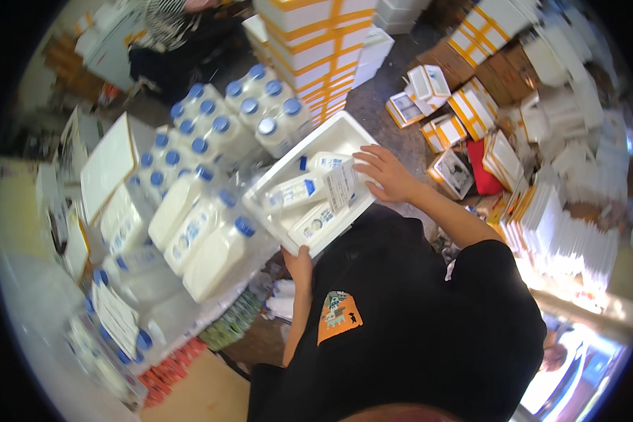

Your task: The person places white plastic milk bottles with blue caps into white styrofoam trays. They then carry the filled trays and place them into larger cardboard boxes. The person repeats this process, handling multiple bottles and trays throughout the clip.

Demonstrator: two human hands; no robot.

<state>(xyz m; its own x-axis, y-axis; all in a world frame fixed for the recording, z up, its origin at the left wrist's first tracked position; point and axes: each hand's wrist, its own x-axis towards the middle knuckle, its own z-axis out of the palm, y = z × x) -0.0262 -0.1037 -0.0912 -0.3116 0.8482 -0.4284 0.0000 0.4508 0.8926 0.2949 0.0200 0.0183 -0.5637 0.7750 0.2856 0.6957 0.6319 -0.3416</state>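
Note:
A white foam box (343, 126) is tilted in front of my body. Inside lie white plastic bottles (295, 191) with blue markings, and a printed paper slip (339, 185) rests over them. My left hand (298, 264) grips the near corner of the box, its thumb on the rim. Over the right-hand side reaches my right hand (384, 173), its fingertips at the slip's edge; whether they pinch it is unclear. Large milky-white bottles with blue caps (203, 240) stand just left of the box, wrapped in clear film.
Behind the box rises a stack of foam boxes bound with yellow tape (316, 47). More wrapped bottles (266, 108) stand at its left. Loose foam boxes (453, 132) and upright foam lids (564, 237) cover the right side. A person in stripes (166, 26) is at the upper left.

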